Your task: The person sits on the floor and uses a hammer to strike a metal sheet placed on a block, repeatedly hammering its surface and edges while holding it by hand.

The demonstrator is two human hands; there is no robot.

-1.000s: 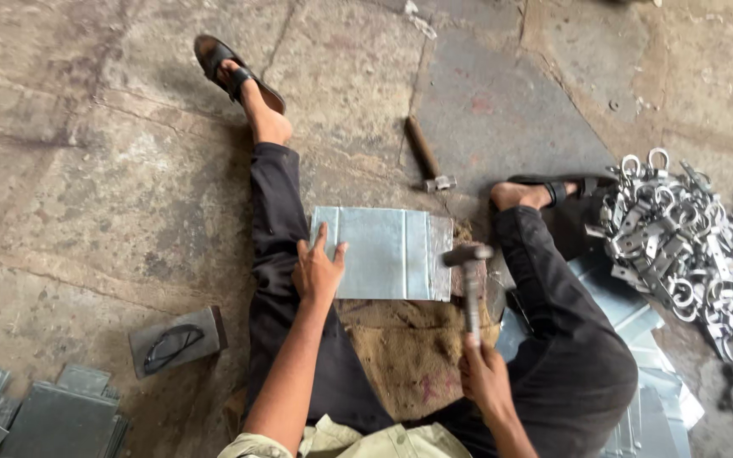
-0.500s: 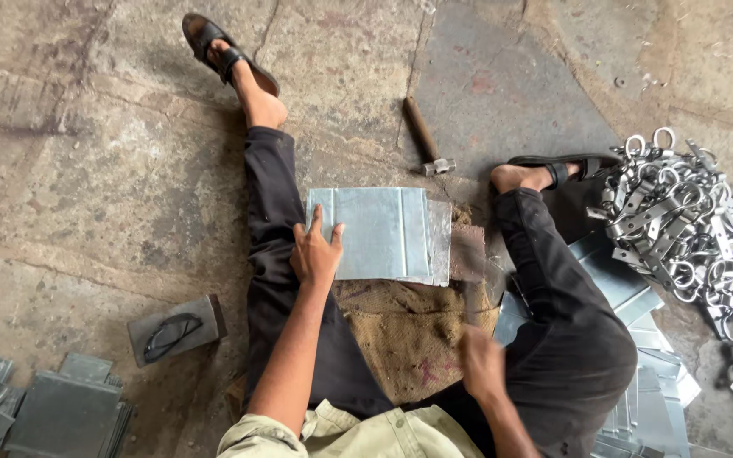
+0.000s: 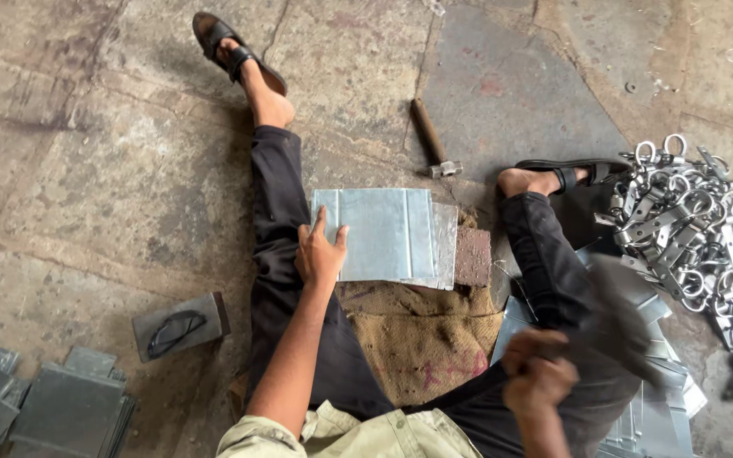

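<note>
The person sits on the stone floor (image 3: 112, 170) with legs spread, and a folded galvanized metal sheet (image 3: 381, 233) lies flat between them, resting on a brick-like block (image 3: 472, 255) and a piece of burlap sacking (image 3: 422, 335). The left hand (image 3: 321, 253) presses flat on the sheet's near left corner, fingers spread apart, thumb on the metal. The right hand (image 3: 538, 373) is closed in a fist around a handle low at the right, above the right thigh; the hammer (image 3: 617, 326) it grips is only a dark blur, so its head cannot be made out. A second hammer (image 3: 433, 142) with a wooden handle lies on the floor just beyond the sheet, its metal head nearest the sheet's far right corner. At the right edge of the floor sits a heap of shiny metal clamps with rings (image 3: 706, 229), close to the right foot in its black sandal (image 3: 572, 169). More flat sheets (image 3: 651, 403) lie under the right leg. Toward the near left corner lie a small dark metal block (image 3: 181, 325) and a stack of grey sheets (image 3: 36, 407).
</note>
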